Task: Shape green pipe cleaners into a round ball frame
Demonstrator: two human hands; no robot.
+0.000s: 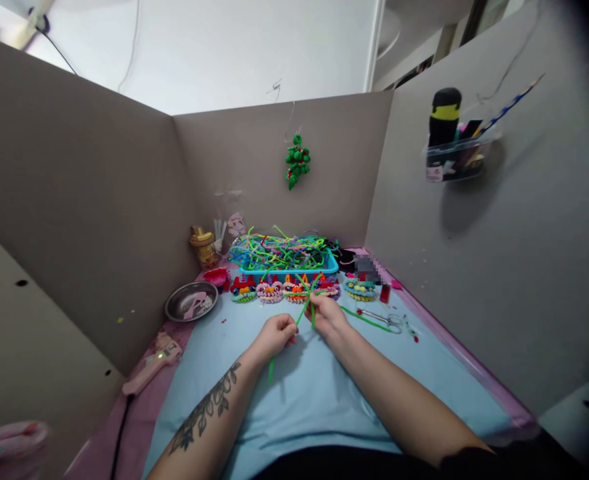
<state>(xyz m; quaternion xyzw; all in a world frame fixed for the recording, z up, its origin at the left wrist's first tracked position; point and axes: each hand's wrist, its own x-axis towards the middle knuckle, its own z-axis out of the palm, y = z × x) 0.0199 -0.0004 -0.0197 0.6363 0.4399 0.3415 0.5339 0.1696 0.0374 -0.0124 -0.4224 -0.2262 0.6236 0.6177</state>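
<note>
Green pipe cleaners, crossed into a star-like shape, are held above the blue cloth. My right hand pinches them close to where they cross. Lower and to the left, my left hand is closed on one long green stem, whose tail hangs below the fist. Just behind my hands stands a row of fuzzy, colourful pipe-cleaner figures, among them an orange and white one and a teal and yellow one. Another green pipe cleaner lies to the right beside scissors.
A blue tray heaped with pipe cleaners stands at the back. On the left are a metal bowl and a pink glue gun with its light on. Grey panels enclose three sides; a pen holder hangs on the right one.
</note>
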